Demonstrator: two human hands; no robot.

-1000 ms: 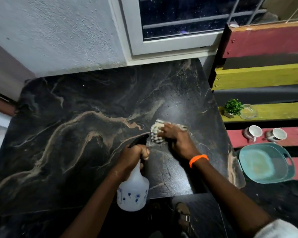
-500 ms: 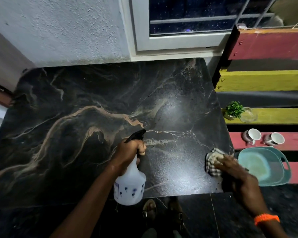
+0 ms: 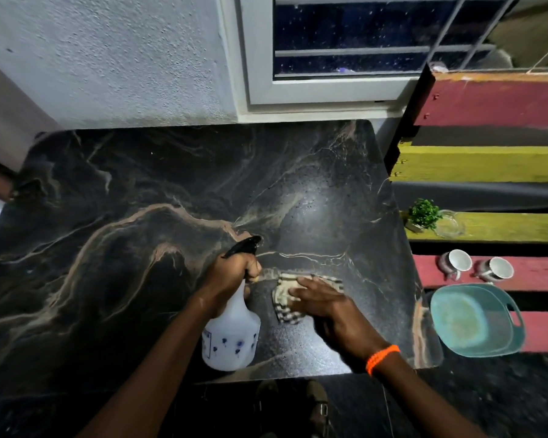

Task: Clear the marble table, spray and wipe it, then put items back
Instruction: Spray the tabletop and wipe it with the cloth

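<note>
The black marble table (image 3: 140, 248) with tan veins fills the middle of the view. My left hand (image 3: 231, 273) grips the neck of a white spray bottle (image 3: 231, 339) with a black trigger head, held above the table's near edge. Just right of it, my right hand (image 3: 317, 298) presses a checked cloth (image 3: 285, 308) flat on the wet, speckled marble with straight fingers. An orange band sits on the right wrist.
To the right stand painted pallet steps in red and yellow (image 3: 487, 162). On them are a small green plant (image 3: 424, 213), a glass dish (image 3: 450, 226), two cups (image 3: 456, 262) and a teal tray (image 3: 475, 320). A wall and window lie behind the table.
My right hand swept the cloth from the table's middle out to the right edge, then back left to beside the bottle. The left hand and bottle stayed nearly still.
</note>
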